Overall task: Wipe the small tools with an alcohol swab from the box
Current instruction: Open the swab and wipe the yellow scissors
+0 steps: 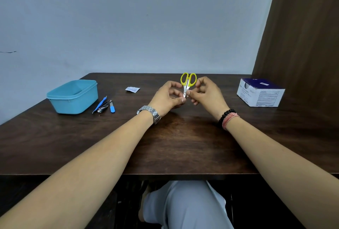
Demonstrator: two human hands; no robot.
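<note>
Both hands (167,98) (206,94) pinching scissors (188,82), blade tips hidden

Dark wooden counter (183,146): blue plastic tub (73,96) at far left. Just right of it, a cluster of small blue-handled tools (104,106). Torn foil swab wrapper (132,89) between tools and centre. White-and-navy cardboard swab box (260,92) at far right. Yellow-handled scissors (188,83) at centre, handles up, between left hand (165,98) and right hand (209,94).

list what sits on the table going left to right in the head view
blue tub → small tools → swab packet → left hand → yellow scissors → right hand → swab box
</note>
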